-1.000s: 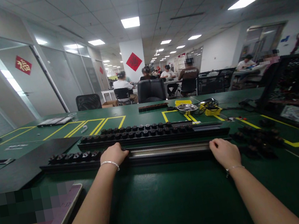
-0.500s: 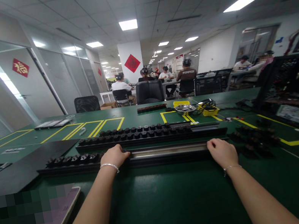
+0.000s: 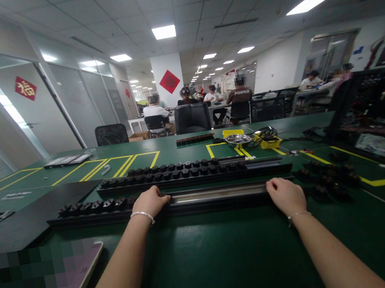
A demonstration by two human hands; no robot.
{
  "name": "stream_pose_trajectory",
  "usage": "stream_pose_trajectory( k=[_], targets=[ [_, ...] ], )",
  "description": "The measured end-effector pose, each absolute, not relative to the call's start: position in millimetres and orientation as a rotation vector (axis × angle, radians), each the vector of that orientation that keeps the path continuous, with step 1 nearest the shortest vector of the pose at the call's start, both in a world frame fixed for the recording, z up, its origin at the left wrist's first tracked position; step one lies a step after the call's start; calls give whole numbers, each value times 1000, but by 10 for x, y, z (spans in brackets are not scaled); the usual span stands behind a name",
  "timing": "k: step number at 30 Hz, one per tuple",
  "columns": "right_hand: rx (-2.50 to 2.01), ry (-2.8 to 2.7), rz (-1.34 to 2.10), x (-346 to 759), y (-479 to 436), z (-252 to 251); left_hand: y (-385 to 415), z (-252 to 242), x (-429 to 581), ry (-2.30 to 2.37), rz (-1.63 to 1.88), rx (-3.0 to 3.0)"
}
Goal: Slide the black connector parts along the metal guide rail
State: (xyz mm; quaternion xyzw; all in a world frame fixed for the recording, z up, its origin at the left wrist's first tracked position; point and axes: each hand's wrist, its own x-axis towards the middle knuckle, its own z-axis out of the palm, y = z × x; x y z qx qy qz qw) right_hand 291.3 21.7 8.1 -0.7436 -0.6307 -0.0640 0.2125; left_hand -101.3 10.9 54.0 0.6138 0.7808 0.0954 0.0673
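A long black rail (image 3: 220,198) with a shiny metal channel lies crosswise on the green table in front of me. Small black blocks (image 3: 96,206) sit in a row on its left part. My left hand (image 3: 150,203) is closed at the right end of that row, with its fingertips down at the channel. Whatever is between those fingers is hidden. Farther right, my right hand (image 3: 287,194) is curled with thumb and fingers closed on the rail. Behind it lie more black rails (image 3: 198,177) carrying similar blocks.
Loose black parts (image 3: 329,179) are heaped to the right. A metal bowl (image 3: 238,140) and a yellow tray (image 3: 270,141) with cables stand farther back. A black mat (image 3: 41,215) and a pale-edged tablet-like object (image 3: 88,271), partly pixelated, lie left. Several people sit at far tables.
My left hand has slid slightly to the right along the rail. My right hand stays where it was, and the view has shifted only a little.
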Motion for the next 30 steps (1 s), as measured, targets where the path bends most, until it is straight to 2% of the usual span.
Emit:
stream_pose_trajectory(
  k=[30],
  targets=[
    [-2064,-1745,-168,2920,222,69,161,421,-938,2195,366,1890]
  ],
)
